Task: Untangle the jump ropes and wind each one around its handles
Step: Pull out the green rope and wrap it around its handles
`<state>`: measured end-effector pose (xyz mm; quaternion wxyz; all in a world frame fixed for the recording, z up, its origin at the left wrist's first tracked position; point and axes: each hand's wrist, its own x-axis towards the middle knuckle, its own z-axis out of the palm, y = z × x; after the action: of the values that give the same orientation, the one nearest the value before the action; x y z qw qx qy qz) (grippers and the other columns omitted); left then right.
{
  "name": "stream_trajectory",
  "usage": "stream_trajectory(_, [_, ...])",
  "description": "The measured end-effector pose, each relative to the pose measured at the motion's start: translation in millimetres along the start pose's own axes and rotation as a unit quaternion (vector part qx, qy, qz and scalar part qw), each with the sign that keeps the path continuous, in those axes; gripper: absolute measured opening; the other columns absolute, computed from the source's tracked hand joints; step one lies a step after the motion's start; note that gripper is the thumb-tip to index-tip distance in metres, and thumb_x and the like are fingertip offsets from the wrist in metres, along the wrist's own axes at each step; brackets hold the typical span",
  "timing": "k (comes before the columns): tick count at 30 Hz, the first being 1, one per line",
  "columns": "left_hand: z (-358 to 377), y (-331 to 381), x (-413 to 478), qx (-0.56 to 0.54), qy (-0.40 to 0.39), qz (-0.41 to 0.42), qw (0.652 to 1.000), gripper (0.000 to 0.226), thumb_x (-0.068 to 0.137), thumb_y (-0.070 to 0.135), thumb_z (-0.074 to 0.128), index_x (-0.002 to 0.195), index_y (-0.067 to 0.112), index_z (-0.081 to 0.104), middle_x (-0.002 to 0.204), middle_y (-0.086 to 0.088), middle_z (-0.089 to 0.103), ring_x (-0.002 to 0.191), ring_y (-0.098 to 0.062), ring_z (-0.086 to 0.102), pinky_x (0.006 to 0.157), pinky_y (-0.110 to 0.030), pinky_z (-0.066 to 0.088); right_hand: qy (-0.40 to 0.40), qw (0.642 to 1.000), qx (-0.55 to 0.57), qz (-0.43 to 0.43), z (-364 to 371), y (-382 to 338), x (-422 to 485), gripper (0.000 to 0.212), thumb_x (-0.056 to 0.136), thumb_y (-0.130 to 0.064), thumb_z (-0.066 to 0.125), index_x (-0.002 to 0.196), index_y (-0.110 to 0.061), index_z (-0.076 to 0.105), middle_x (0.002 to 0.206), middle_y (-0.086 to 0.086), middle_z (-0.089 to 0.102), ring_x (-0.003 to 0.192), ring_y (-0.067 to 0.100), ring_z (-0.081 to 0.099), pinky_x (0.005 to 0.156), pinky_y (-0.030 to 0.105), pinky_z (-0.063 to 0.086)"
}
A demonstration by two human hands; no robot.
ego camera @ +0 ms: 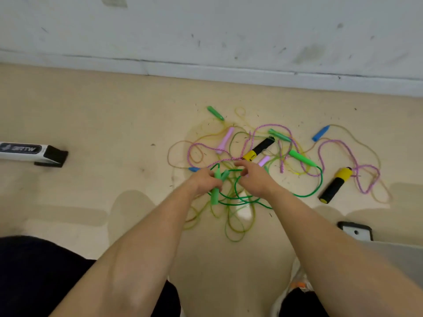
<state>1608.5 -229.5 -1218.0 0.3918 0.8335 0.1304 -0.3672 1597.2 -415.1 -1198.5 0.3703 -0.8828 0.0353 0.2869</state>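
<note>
A tangle of jump ropes lies on the beige floor. My left hand grips two light green handles held side by side. My right hand pinches the dark green cord, which loops below both hands and runs right to another green handle. Around them lie a pink braided rope, two black-and-yellow handles, pink handles, blue handles and further green handles. Thin yellowish cords trail toward me.
A wall with a baseboard runs along the far side. A white bar with a black foot lies at the left. A black-and-white bracket sits at the right. My dark-clothed knees and a shoe are at the bottom.
</note>
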Motion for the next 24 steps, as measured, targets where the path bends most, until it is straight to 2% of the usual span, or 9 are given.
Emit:
stream_trajectory(4, [-27.4,43.9,-53.3,-0.012,-0.115,0.053,0.992,0.033,0.083,0.000,0.066,0.106,0.022,0.062,0.088,-0.013,0.074,0.070,-0.021,0.070,0.066,-0.033,0.058,0.009,0.995,-0.070,-0.067,-33.6,-37.1,-28.2,0.072,0.084,-0.001,0.053,0.147,-0.033,0.042,0.138,0.011,0.035,0.125,0.032,0.045,0.106,0.040,0.042])
stream_trajectory(7, [-51.3,73.2,-92.4,0.006,-0.170,0.094,0.981,0.033,0.082,0.000,0.061,0.106,0.022,0.062,0.093,-0.013,0.074,0.080,-0.024,0.072,0.071,-0.032,0.056,-0.001,0.986,-0.147,-0.080,-53.7,-53.8,-45.1,0.047,0.086,-0.024,0.059,0.132,-0.034,0.059,0.143,0.010,0.036,0.133,0.035,0.034,0.114,0.044,0.030])
stream_trajectory(9, [-63.4,90.4,-118.2,-0.022,-0.187,0.118,0.975,0.025,0.074,0.000,0.056,0.095,0.012,0.059,0.081,-0.012,0.064,0.072,-0.026,0.064,0.072,-0.034,0.050,0.010,0.986,-0.125,-0.110,-66.7,-62.7,-56.8,0.025,0.079,-0.046,0.060,0.098,-0.034,0.071,0.122,0.006,0.056,0.123,0.032,0.048,0.107,0.042,0.038])
stream_trajectory(11, [-72.5,103.0,-139.7,-0.067,-0.189,0.131,0.971,0.021,0.064,0.002,0.049,0.083,0.008,0.054,0.071,-0.008,0.051,0.062,-0.022,0.048,0.065,-0.033,0.044,-0.006,0.993,-0.051,-0.102,-78.8,-72.8,-72.1,0.009,0.082,-0.039,0.064,0.079,-0.031,0.067,0.093,0.000,0.065,0.102,0.023,0.059,0.094,0.039,0.047])
stream_trajectory(15, [-89.4,121.5,-175.4,-0.139,-0.186,0.182,0.955,0.011,0.066,0.012,0.048,0.077,0.013,0.049,0.067,-0.002,0.043,0.050,-0.015,0.033,0.053,-0.027,0.030,-0.017,0.995,0.046,-0.092,-89.3,-81.3,-94.8,0.032,0.073,-0.040,0.065,0.088,-0.013,0.072,0.105,0.013,0.073,0.105,0.028,0.067,0.097,0.044,0.050])
stream_trajectory(17, [-96.8,128.9,-189.0,-0.178,-0.179,0.213,0.944,0.005,0.075,0.021,0.052,0.074,0.016,0.049,0.068,0.000,0.043,0.050,-0.014,0.033,0.054,-0.028,0.032,-0.023,0.993,0.065,-0.092,-88.0,-82.5,-104.7,0.028,0.083,-0.032,0.067,0.096,-0.008,0.072,0.107,0.011,0.074,0.103,0.022,0.067,0.083,0.030,0.052])
stream_trajectory(19, [-103.3,132.7,-196.7,-0.214,-0.159,0.236,0.934,0.019,0.082,0.028,0.055,0.068,0.018,0.047,0.065,0.002,0.038,0.048,-0.012,0.031,0.055,-0.028,0.035,-0.033,0.992,0.087,-0.079,-82.6,-79.0,-109.4,0.020,0.091,-0.023,0.063,0.099,-0.007,0.072,0.108,0.007,0.074,0.095,0.015,0.064,0.070,0.020,0.045])
stream_trajectory(21, [-109.8,136.8,-205.2,-0.287,-0.147,0.253,0.912,0.032,0.088,0.031,0.056,0.060,0.021,0.043,0.058,0.004,0.032,0.043,-0.009,0.028,0.054,-0.027,0.037,-0.042,0.992,0.101,-0.056,-74.3,-73.0,-109.9,0.018,0.093,-0.021,0.060,0.095,-0.009,0.072,0.109,0.008,0.073,0.089,0.013,0.060,0.069,0.023,0.043])
stream_trajectory(24, [-121.7,140.9,-214.3,-0.448,-0.118,0.257,0.848,0.039,0.085,0.031,0.058,0.054,0.024,0.037,0.050,0.008,0.027,0.038,-0.007,0.024,0.050,-0.023,0.033,-0.066,0.994,0.083,-0.019,-58.4,-63.1,-110.3,0.018,0.095,-0.024,0.055,0.088,-0.014,0.068,0.107,0.007,0.073,0.084,0.015,0.061,0.071,0.031,0.046])
